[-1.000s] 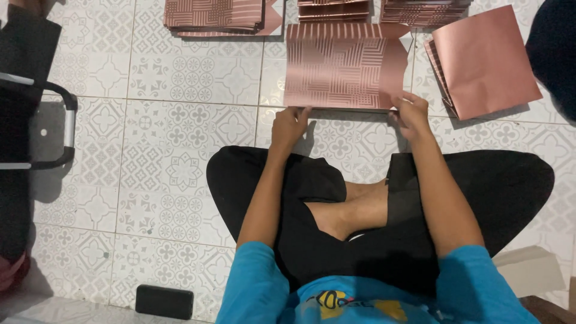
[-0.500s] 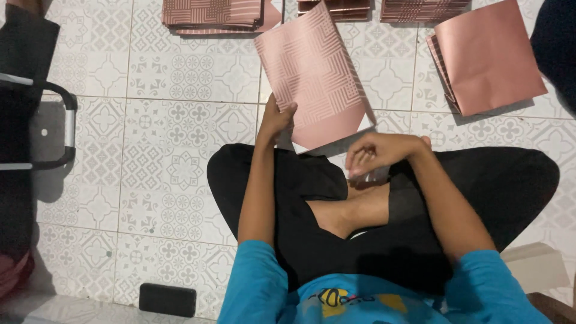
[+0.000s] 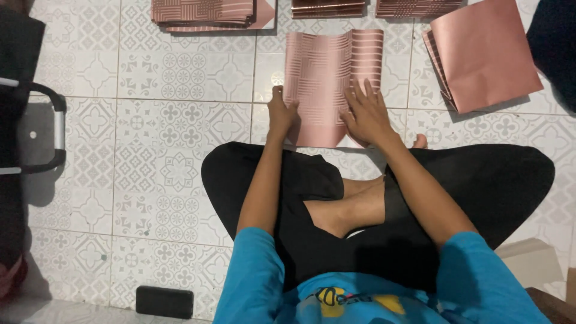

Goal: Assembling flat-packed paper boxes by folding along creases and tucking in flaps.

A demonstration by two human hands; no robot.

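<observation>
A pink patterned paper sheet (image 3: 327, 75) lies upright on the tiled floor in front of my crossed legs. My left hand (image 3: 281, 114) pinches its left edge near the lower corner. My right hand (image 3: 366, 114) lies flat with fingers spread on the sheet's right half, pressing it to the floor. The sheet's lower right part is hidden under that hand.
Stacks of the same pink paper (image 3: 207, 12) line the top edge, with a plain pink pile (image 3: 489, 54) at the right. A dark chair or cart frame (image 3: 36, 129) stands at the left. A black phone-like block (image 3: 164, 301) lies by my left knee.
The sheet was lifted and tilted by my left hand; now it lies flat and upright on the floor. My right hand moved from my lap onto the sheet.
</observation>
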